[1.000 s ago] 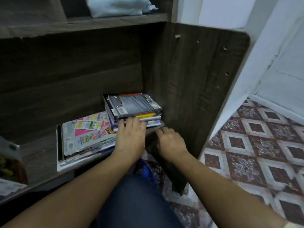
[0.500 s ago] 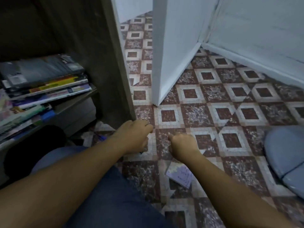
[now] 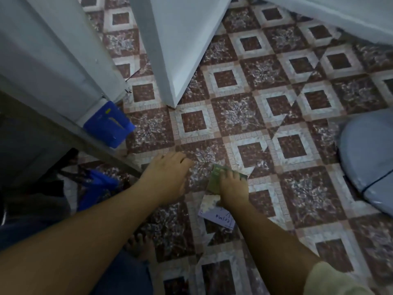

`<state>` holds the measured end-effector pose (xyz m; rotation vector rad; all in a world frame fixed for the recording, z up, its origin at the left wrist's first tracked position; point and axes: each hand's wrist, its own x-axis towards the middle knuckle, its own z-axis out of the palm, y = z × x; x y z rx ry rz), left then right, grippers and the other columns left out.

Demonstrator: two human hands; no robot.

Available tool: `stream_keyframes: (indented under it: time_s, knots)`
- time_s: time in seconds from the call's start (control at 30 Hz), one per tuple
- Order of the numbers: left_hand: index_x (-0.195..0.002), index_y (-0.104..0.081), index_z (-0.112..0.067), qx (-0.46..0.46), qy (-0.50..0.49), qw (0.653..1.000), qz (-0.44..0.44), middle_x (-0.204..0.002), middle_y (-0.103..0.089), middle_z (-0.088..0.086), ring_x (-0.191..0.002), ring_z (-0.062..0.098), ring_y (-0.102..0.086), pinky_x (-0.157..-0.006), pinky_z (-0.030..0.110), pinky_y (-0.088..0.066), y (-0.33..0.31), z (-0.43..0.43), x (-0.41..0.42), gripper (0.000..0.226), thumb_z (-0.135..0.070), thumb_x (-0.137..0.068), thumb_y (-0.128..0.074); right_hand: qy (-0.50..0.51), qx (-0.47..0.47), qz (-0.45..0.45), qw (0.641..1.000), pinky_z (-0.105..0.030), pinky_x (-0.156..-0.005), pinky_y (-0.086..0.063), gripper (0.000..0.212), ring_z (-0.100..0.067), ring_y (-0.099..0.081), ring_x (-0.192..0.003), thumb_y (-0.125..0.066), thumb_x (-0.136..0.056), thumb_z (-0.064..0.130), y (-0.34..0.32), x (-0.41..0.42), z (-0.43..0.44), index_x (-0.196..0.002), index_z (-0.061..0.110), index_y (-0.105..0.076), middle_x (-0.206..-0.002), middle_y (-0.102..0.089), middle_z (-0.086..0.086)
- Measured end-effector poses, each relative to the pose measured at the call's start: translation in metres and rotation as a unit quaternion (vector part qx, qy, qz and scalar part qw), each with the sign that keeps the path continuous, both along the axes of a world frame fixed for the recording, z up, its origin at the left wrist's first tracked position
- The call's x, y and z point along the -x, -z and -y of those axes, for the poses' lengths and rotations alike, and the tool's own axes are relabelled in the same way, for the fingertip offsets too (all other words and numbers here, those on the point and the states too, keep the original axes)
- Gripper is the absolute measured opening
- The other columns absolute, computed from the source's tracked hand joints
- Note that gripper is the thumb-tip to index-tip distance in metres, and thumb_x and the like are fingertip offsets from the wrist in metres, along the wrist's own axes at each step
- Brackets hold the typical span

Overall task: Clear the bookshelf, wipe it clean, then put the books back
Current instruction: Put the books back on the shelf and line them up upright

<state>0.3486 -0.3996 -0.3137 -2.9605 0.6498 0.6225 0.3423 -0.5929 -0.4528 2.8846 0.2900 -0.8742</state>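
Observation:
My right hand (image 3: 232, 188) is down at the tiled floor, its fingers laid over a small green booklet (image 3: 215, 179) and its thumb at the booklet's near edge, holding it. A white slip of paper with handwriting (image 3: 215, 215) lies on the floor just under that hand. Just to the left, my left hand (image 3: 168, 177) hovers with loosely bent fingers and holds nothing. The dark bookshelf's side (image 3: 32, 133) fills the left edge. Its books are out of view.
A blue box (image 3: 107, 124) leans at the foot of a white panel (image 3: 53, 67). A white post (image 3: 170, 50) stands beyond the hands. A blue bag (image 3: 95, 188) lies near my knee and a grey cushion (image 3: 370, 160) at the right. My bare foot (image 3: 138, 245) is below.
My view has swung from the shelf and its book stacks down to the floor. Both hands left the books; my right hand now holds a green booklet.

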Motion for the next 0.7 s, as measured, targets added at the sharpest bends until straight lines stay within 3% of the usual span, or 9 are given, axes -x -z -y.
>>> stream_keyframes:
  time_s: [0.17,0.27,0.33,0.43,0.6,0.7]
  knots:
    - [-0.131,-0.042,-0.025,0.014,-0.036,0.999,-0.023,-0.127,-0.047,-0.001,-0.118,0.021,-0.043,-0.100,0.040,-0.039,0.017,-0.017,0.002,0.039,-0.031,-0.093,-0.050,0.031,0.035,-0.026,0.999,-0.047,-0.117,-0.019,0.112,-0.036,-0.011,-0.145,-0.073,-0.080,0.045,0.039,-0.005,0.003,-0.153,0.007,0.004,-0.158,-0.010,-0.016]
    - [-0.128,-0.044,-0.026,0.021,-0.045,0.999,-0.019,-0.124,-0.049,-0.003,-0.117,0.019,-0.044,-0.099,0.039,-0.040,0.022,-0.020,0.002,0.038,-0.030,-0.092,-0.052,0.049,0.045,-0.062,0.996,-0.052,-0.119,-0.009,0.114,-0.037,0.001,-0.147,-0.069,-0.085,0.044,0.045,-0.010,0.010,-0.151,0.008,0.017,-0.160,0.002,-0.019]
    - [-0.129,-0.043,-0.026,0.021,-0.048,0.998,-0.024,-0.124,-0.049,-0.002,-0.116,0.019,-0.044,-0.099,0.039,-0.040,0.024,-0.018,0.001,0.037,-0.031,-0.092,-0.051,0.044,0.047,-0.076,0.995,-0.054,-0.117,-0.006,0.125,-0.038,-0.001,-0.147,-0.074,-0.078,0.049,0.046,-0.014,0.011,-0.150,0.010,0.021,-0.159,-0.001,-0.022]
    - [-0.131,-0.041,-0.025,0.028,-0.049,0.998,-0.037,-0.125,-0.047,-0.002,-0.117,0.020,-0.043,-0.101,0.039,-0.038,0.025,-0.012,0.001,0.038,-0.033,-0.095,-0.048,0.064,0.042,-0.043,0.996,-0.057,-0.115,-0.010,0.131,-0.040,-0.017,-0.142,-0.081,-0.070,0.049,0.047,-0.016,0.007,-0.151,0.010,0.014,-0.149,-0.020,-0.023]
    - [-0.130,-0.041,-0.026,0.046,-0.044,0.998,-0.031,-0.125,-0.046,-0.003,-0.116,0.020,-0.043,-0.101,0.038,-0.036,0.019,-0.009,0.005,0.036,-0.034,-0.096,-0.047,0.041,0.023,0.073,0.996,-0.047,-0.113,-0.028,0.056,-0.027,-0.045,-0.123,-0.054,-0.092,0.025,0.034,-0.028,0.010,-0.141,0.010,-0.031,-0.132,-0.049,-0.010]
    - [-0.133,-0.039,-0.027,0.040,-0.054,0.997,-0.044,-0.127,-0.046,-0.003,-0.119,0.019,-0.042,-0.103,0.039,-0.036,0.014,-0.012,0.008,0.039,-0.034,-0.096,-0.047,-0.029,0.013,0.046,0.998,-0.042,-0.112,-0.029,0.039,-0.028,-0.049,-0.121,-0.048,-0.096,0.018,0.021,-0.037,0.013,-0.134,0.010,-0.045,-0.130,-0.054,-0.011]
